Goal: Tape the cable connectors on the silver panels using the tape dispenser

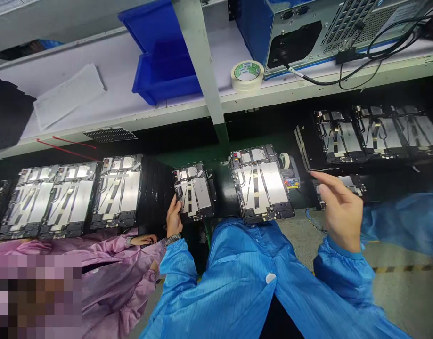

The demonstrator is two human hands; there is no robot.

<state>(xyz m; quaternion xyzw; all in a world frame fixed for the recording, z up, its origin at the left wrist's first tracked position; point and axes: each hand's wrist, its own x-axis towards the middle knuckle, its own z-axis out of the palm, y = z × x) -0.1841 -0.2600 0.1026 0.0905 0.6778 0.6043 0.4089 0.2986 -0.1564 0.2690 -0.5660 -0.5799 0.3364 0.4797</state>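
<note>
Blue-sleeved, the person's left hand (174,219) is gripping the edge of a silver-backed black tablet frame (193,190) lying on a black bench mat (156,197), while the open right hand (341,212) is hovering well apart, beside a dark metal frame (350,184); a co-worker's pink-sleeved hand (142,240) is resting nearby.

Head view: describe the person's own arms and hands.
Both arms wear loose, bright blue smock sleeves with fine stripes and gathered cuffs: the left sleeve, the right sleeve. The left hand and right hand are gloveless; a grey band circles the left wrist.
</note>
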